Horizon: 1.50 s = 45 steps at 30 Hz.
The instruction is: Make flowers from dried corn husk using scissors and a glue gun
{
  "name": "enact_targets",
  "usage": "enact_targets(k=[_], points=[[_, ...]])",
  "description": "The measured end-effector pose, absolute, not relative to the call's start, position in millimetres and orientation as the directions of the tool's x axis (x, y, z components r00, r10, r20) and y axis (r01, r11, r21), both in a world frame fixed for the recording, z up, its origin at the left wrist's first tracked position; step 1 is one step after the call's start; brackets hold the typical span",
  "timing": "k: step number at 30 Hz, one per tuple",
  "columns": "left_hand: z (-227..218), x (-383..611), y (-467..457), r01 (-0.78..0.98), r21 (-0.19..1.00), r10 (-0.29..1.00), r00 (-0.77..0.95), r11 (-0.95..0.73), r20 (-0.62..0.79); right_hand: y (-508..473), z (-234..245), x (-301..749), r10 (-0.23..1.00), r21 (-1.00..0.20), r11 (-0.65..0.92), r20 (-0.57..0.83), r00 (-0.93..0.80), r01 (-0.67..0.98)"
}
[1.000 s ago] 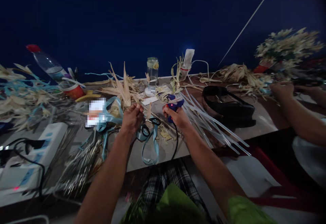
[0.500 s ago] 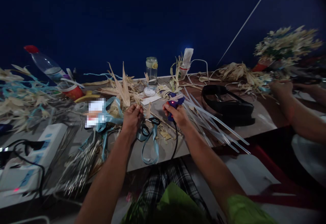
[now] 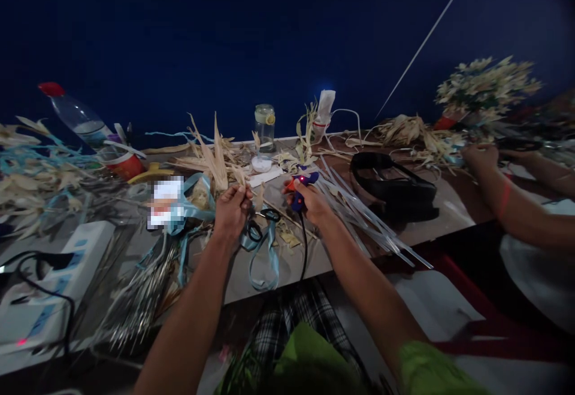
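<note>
My right hand (image 3: 311,203) is closed round a blue glue gun (image 3: 299,190) with a red light lit on top; its black cord runs down off the table edge. My left hand (image 3: 232,210) is closed in a pinch on a small pale piece of dried husk (image 3: 259,198), held just left of the gun. Black-handled scissors (image 3: 263,222) lie on a light-blue ribbon (image 3: 265,254) between my hands on the table (image 3: 449,212).
Clear glue sticks (image 3: 359,215) fan out right of the gun. A black bag (image 3: 393,187), a glass jar (image 3: 264,127), a plastic bottle (image 3: 76,118), a red cup (image 3: 123,164), dried husks and a white power strip (image 3: 49,287) surround them. Another person's hands (image 3: 483,157) work at the right.
My right hand has tilted the glue gun and brought it slightly left toward my left hand. The view has shifted a little right.
</note>
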<state>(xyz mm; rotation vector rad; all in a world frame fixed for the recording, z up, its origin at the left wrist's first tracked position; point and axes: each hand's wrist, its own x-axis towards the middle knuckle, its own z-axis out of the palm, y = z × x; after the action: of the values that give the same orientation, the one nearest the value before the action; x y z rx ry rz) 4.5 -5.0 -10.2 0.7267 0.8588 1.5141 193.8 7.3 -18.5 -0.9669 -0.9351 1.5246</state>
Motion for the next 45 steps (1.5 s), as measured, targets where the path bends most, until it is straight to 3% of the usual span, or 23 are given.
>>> enact_targets(k=[7, 19, 23, 29, 45], points=[[-5.3, 6.9, -7.6, -0.584, 0.811, 0.994, -0.107, -0.030, -0.040, 11.2, -17.1, 198.2, 0.954, -0.842, -0.300, -0.258, -0.153, -0.449], [-8.4, 5.4, -9.3, -0.608, 0.793, 0.999, -0.043, -0.029, 0.003, 10.6, -17.3, 199.9, 0.938, -0.824, -0.340, -0.264, -0.224, -0.454], [-6.6, 6.1, -10.8, -0.598, 0.801, 0.999, -0.043, -0.013, -0.016, 6.2, -15.5, 198.7, 0.952, -0.847, -0.292, -0.212, -0.220, -0.444], [-2.7, 5.5, -13.1, -0.579, 0.814, 0.998, -0.019, 0.042, -0.065, -2.0, -16.3, 196.0, 0.941, -0.891, -0.147, 0.009, -0.340, -0.430], [-7.1, 16.0, -16.7, -0.522, 0.833, 0.976, 0.201, 0.180, -0.085, -8.7, -13.4, 179.9, 0.924, -0.874, -0.133, 0.061, -0.376, -0.467]])
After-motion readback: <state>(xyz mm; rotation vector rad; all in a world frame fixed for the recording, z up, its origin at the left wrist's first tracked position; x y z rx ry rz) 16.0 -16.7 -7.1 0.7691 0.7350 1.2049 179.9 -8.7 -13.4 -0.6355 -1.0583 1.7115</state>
